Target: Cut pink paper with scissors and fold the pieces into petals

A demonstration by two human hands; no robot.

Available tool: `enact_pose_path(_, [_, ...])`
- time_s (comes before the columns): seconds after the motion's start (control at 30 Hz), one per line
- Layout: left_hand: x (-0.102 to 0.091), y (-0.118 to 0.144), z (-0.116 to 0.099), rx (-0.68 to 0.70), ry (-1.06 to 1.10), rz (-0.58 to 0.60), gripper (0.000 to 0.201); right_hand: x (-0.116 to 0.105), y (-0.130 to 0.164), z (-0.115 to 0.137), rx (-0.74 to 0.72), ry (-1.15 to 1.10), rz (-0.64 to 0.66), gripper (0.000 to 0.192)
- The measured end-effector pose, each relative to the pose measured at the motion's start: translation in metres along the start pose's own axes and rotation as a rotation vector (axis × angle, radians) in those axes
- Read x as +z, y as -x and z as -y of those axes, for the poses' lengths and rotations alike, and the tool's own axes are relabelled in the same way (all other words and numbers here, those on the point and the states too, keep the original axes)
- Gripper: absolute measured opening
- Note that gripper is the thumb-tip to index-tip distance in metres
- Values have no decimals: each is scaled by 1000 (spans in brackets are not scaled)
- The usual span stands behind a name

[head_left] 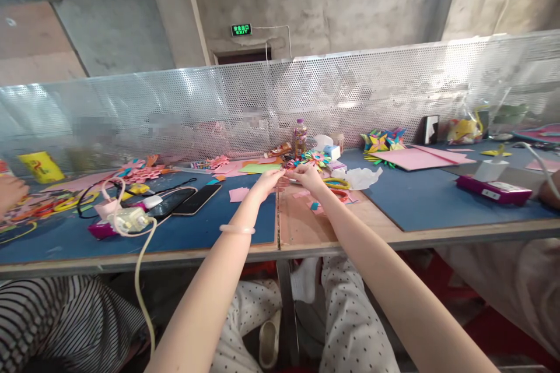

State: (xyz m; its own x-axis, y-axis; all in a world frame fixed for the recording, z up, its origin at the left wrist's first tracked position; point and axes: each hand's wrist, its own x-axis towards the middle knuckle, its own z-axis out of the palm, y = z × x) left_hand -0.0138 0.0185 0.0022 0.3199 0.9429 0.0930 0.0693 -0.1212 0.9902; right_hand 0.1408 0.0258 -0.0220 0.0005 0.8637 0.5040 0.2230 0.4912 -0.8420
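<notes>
Both my arms reach forward over the workbench point(306, 227). My left hand point(268, 179) and my right hand point(307, 176) meet fingertip to fingertip, pinching a small folded pink paper piece point(287, 177) between them. A pale bangle sits on my left wrist. Right behind the hands lies a multicoloured folded paper flower point(317, 158), and small pink paper squares point(238, 193) lie on the blue mat point(210, 221) near my left hand. The paper piece is too small to make out its shape.
Two phones point(188, 200) and a white charger with cable point(129, 219) lie at the left. A bottle point(300, 137) stands by the perforated metal screen point(175, 111). Pink sheets point(415, 158), folded paper stars point(382, 141) and a magenta box point(494, 191) are at the right. Other people sit on both sides.
</notes>
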Motion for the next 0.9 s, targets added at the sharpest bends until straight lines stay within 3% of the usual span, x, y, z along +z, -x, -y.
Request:
enact_pose_path(0.23, [-4,-7,7,-83,-3,6,44,-2,0,-1,-52,14,42,30])
enact_pose_path(0.37, [-4,-8,8,-140,-38,45,51,2,-2,-6,-130,180,12,21])
enact_pose_path(0.47, [-2,-5,4,-138,-39,4,50,7,-4,-7,-211,317,-20,16])
enact_pose_path(0.63, [1,0,0,-100,-40,-66,42,11,-2,-1,-375,475,89,13])
enact_pose_path(0.9, [-2,-2,2,6,8,-127,17,14,0,-1,-376,470,121,20])
